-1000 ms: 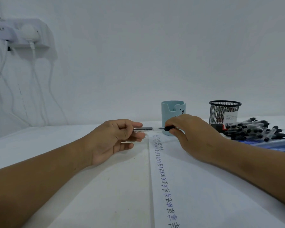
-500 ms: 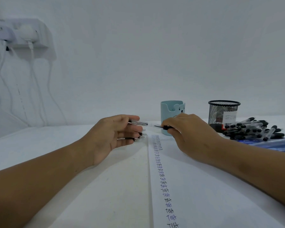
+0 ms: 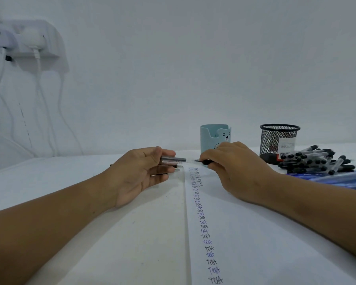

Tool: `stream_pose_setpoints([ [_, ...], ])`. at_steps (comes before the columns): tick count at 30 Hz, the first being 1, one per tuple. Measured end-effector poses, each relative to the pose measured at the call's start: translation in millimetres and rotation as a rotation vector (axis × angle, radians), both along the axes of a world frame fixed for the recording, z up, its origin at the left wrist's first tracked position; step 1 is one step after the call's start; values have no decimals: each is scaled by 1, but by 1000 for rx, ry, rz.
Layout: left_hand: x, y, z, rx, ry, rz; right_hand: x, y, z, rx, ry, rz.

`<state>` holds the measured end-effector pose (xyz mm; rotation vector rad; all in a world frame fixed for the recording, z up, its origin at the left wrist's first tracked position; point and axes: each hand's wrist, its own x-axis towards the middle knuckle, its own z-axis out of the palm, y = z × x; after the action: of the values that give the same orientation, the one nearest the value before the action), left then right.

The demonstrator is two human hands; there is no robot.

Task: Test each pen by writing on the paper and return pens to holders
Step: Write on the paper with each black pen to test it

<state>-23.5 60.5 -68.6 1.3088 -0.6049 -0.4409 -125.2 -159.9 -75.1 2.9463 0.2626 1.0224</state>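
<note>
Separating now: left hand gripping pens, right hand pinching cap.

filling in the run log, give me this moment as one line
left hand: holds several pens | right hand: pinches black cap | paper: rows of "test" | blue holder, mesh holder: no pens showing

White table, set against a pale wall. On it: a long sheet of paper with a handwritten column of "Test"; a light-blue bear-face pen holder; a black mesh pen holder; a heap of black-capped pens; blue pens at right edge.
</note>
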Motion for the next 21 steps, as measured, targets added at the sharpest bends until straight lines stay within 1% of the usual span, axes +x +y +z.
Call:
stream_pose_setpoints([
  [3,-2,-3,-1,-31,-4,13,-1,0,-1,-36,-7,9],
  [6,-4,-4,1,-28,-15,26,3,-2,0,-30,-1,-18],
  [9,-3,-3,4,-28,13,32,8,-5,1,92,2,-57],
  [12,-2,1,4,-10,12,18,9,-5,0,250,-58,-15],
  [13,-2,2,4,7,1,14,9,-5,-1,269,-62,-5],
  [18,-4,-1,3,48,-11,-30,11,-7,-4,154,-9,-7],
  [21,-1,1,3,20,14,-80,11,-6,-3,103,-19,17],
])
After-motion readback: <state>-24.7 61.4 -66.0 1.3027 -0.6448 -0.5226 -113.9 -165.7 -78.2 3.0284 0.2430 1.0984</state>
